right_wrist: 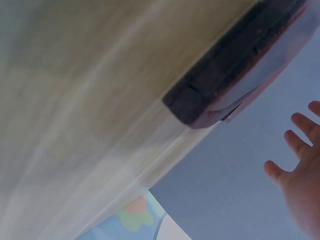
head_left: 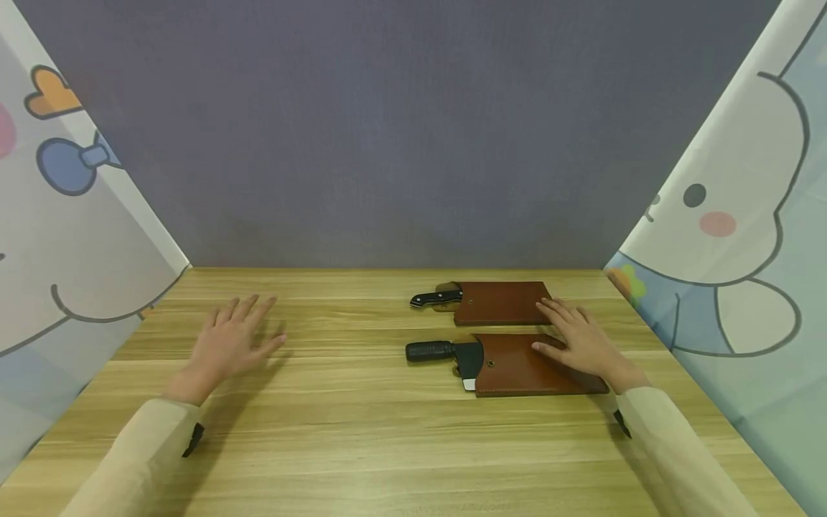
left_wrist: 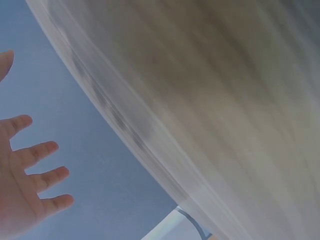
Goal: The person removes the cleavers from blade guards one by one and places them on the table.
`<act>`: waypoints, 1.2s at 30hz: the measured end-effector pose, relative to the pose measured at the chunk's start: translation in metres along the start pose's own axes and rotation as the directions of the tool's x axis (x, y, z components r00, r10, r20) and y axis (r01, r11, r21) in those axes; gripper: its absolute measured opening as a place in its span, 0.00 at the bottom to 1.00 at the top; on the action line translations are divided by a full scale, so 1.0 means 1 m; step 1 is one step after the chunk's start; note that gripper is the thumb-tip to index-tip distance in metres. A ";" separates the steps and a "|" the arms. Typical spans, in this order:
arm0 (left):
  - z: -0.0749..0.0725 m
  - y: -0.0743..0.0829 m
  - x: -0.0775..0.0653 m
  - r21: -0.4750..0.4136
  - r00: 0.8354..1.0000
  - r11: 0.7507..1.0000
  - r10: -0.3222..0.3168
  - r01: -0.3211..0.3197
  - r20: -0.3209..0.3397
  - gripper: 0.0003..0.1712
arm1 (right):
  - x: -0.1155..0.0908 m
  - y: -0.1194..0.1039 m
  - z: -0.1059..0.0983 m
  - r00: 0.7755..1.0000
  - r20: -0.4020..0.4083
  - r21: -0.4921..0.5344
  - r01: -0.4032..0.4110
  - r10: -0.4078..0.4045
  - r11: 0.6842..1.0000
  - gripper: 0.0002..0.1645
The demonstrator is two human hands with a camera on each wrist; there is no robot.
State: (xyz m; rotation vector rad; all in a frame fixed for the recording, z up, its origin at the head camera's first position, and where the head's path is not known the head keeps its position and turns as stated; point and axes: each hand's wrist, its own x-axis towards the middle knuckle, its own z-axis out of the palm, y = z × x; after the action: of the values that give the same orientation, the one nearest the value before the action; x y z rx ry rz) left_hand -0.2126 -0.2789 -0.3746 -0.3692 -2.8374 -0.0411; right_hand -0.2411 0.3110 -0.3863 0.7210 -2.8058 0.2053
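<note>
Two knives in brown leather sheaths lie on the wooden table, handles to the left. The far knife's black riveted handle (head_left: 436, 298) sticks out of its sheath (head_left: 497, 303). Nearer, a cleaver with a ribbed black handle (head_left: 429, 351) shows a bit of blade outside its larger sheath (head_left: 517, 370). My right hand (head_left: 581, 341), fingers spread, is over the right ends of both sheaths; the right wrist view shows it apart from a sheath edge (right_wrist: 210, 85). My left hand (head_left: 226, 345) is held over the table's left side, fingers straight and spread, holding nothing.
A dark grey panel (head_left: 400, 136) stands along the back edge of the wooden table (head_left: 336, 438). Cartoon-printed cloth walls rise at the left (head_left: 97, 237) and right (head_left: 736, 266) sides.
</note>
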 end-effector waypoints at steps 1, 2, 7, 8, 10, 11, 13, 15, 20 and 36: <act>0.001 0.002 0.000 -0.001 1.000 1.000 0.009 -0.009 -0.007 0.44 | 0.000 -0.001 0.000 1.000 0.000 0.002 0.007 -0.007 1.000 0.48; 0.001 0.003 0.000 -0.004 1.000 1.000 0.017 -0.017 -0.015 0.44 | 0.000 -0.001 0.000 1.000 0.001 0.004 0.015 -0.015 1.000 0.48; 0.004 0.011 0.002 -0.024 0.998 0.999 0.047 -0.048 -0.043 0.42 | -0.001 -0.005 0.001 0.999 0.001 0.005 0.046 -0.046 0.999 0.47; 0.005 0.012 0.002 -0.027 0.998 0.998 0.051 -0.052 -0.045 0.41 | -0.001 -0.006 0.001 0.998 -0.001 0.006 0.055 -0.055 0.998 0.47; 0.006 0.015 0.003 -0.032 0.997 0.998 0.059 -0.060 -0.044 0.41 | -0.001 -0.008 0.001 0.997 -0.005 0.009 0.072 -0.072 0.997 0.47; 0.007 0.017 0.004 -0.035 0.997 0.997 0.064 -0.065 -0.045 0.41 | -0.001 -0.009 0.001 0.997 -0.011 0.008 0.082 -0.082 0.997 0.46; 0.008 0.019 0.004 -0.037 0.996 0.996 0.075 -0.077 -0.049 0.41 | -0.001 -0.012 0.001 0.994 -0.024 0.012 0.103 -0.103 0.995 0.46; 0.009 0.022 0.005 -0.041 0.994 0.995 0.091 -0.093 -0.059 0.40 | -0.002 -0.014 0.001 0.992 -0.035 0.013 0.120 -0.119 0.993 0.45; 0.011 0.030 0.007 -0.053 0.988 0.990 0.130 -0.134 -0.078 0.41 | -0.001 -0.019 0.003 0.987 -0.049 0.005 0.154 -0.154 0.988 0.45; 0.014 0.059 0.012 -0.079 0.970 0.969 0.227 -0.235 -0.091 0.39 | -0.002 -0.033 0.002 0.975 0.009 0.018 0.222 -0.222 0.975 0.45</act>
State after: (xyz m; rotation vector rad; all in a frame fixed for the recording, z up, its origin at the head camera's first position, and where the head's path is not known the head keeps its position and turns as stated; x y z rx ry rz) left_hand -0.2126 -0.2182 -0.3853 -0.6994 -2.6993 -0.1320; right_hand -0.2241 0.2827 -0.3860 1.0342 -2.7075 0.1851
